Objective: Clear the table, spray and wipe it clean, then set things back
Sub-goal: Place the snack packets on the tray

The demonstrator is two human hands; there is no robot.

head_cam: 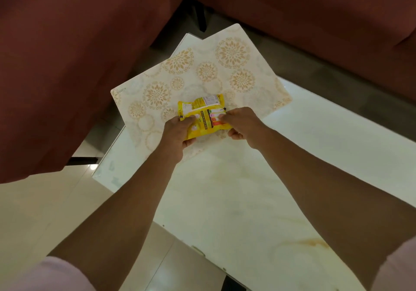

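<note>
1. The print on the yellow packet was too small to read, and both hands covered its near corners; whether it rested on the placemat or was held just above it could not be told.
2. The left hand gripped the packet's near-left corner, fingers curled on top and thumb under its near edge.
3. The right hand pinched the packet's right side, fingertips pressed on the coloured stripes, the remaining fingers tucked beneath and hidden.
4. The packet lay over the near part of the placemat, its long axis running from the mat's near-left toward its far-right, printed face up.
5. The placemat sat askew on the table, its far corner and its left corner overhanging the table's edges.
6. Nearer than the mat, the marble-look tabletop stretched toward the person; its right part was cut off by the frame.
7. Beyond and left of the mat stood the maroon sofa, close to the table's far corner, with only a narrow strip of floor between.
</note>
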